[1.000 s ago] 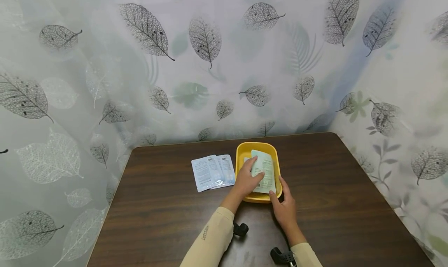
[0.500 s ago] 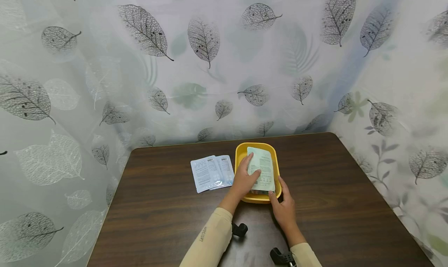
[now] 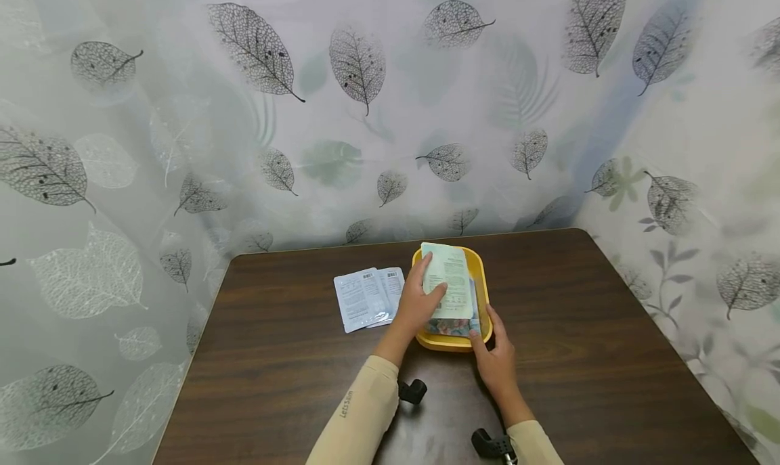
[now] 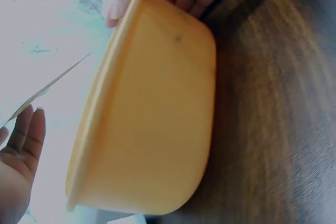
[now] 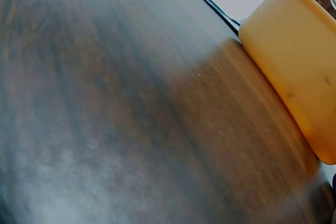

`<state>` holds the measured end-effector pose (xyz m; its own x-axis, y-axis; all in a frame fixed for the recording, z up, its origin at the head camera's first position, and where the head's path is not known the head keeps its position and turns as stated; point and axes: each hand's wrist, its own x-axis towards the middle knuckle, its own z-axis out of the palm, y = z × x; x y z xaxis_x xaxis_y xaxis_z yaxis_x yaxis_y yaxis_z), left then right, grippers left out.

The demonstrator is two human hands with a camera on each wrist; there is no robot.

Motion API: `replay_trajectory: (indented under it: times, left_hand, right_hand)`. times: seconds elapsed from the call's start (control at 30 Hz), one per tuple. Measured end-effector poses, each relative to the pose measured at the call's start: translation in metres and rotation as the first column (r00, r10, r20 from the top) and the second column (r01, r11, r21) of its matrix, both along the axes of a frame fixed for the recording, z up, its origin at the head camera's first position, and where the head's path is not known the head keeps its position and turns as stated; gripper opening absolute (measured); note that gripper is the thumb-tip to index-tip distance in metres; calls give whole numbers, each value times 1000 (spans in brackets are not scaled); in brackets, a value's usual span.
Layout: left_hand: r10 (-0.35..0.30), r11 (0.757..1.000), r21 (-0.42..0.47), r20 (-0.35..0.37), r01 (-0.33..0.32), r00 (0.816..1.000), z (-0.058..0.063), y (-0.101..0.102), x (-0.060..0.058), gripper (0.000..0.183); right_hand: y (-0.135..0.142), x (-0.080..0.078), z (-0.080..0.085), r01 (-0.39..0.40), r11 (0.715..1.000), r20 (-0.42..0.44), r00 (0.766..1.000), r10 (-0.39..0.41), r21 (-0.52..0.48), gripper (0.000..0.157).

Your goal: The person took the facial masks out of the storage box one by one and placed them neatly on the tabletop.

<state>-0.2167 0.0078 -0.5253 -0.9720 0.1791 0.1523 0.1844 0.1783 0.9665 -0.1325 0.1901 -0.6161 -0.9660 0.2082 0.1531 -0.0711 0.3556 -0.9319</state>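
Observation:
My left hand (image 3: 416,306) pinches a pale green flat sachet (image 3: 452,285) with printed text over the yellow plastic basin (image 3: 447,345). In the left wrist view this sachet (image 4: 50,85) appears edge-on, raised above the basin's rim, between thumb and fingers. My right hand (image 3: 498,363) grips the basin's near right rim, thumb over the edge and fingers along the outer wall. Inside the basin lies another sachet (image 3: 452,327) with a colourful picture, partly covered by the green one. The right wrist view shows the basin's wall (image 5: 299,61) standing on the table.
Two overlapping pale blue sachets (image 3: 361,301) lie on the brown wooden table (image 3: 280,384), just left of the basin. Black wrist mounts (image 3: 412,391) hang below both forearms. A leaf-patterned curtain (image 3: 390,113) surrounds the table's back and sides.
The left hand has drawn the green sachet up and to the left from the basin, uncovering the colourful sachet beneath. The right hand keeps its place on the rim.

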Motion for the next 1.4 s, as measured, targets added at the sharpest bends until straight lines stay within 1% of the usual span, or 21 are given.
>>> replay_trajectory:
  times: [0.1, 0.23, 0.47, 0.67, 0.97, 1.17, 1.4]
  left_hand:
    - [9, 1000, 5, -1, -9, 1000, 5, -5, -2, 72]
    - [21, 1000, 21, -5, -21, 1000, 8, -11, -5, 70]
    - [52, 997, 65, -8, -51, 999, 14, -23, -7, 70]
    - [101, 993, 64, -35, -99, 994, 22, -33, -8, 70]
    - [160, 982, 111, -47, -154, 986, 36, -51, -9, 69]
    - [211, 973, 109, -50, -205, 976, 39, -64, -13, 69]
    - [232, 959, 169, -16, -226, 973, 37, -77, -15, 70]
  right_hand:
    - [0, 0, 1, 4, 1000, -4, 1000, -4, 1, 65]
    - [0, -1, 1, 7, 1000, -16, 1000, -7, -1, 65]
    - [0, -1, -1, 19, 1000, 3, 1000, -19, 9, 66]
    - [-1, -2, -1, 14, 1000, -4, 1000, -14, 11, 65]
    - [-1, -1, 0, 18, 1000, 4, 1000, -18, 12, 65]
    - [-1, -1, 0, 13, 1000, 9, 1000, -13, -5, 66]
    - [-1, -1, -1, 13, 1000, 0, 1000, -13, 3, 67]
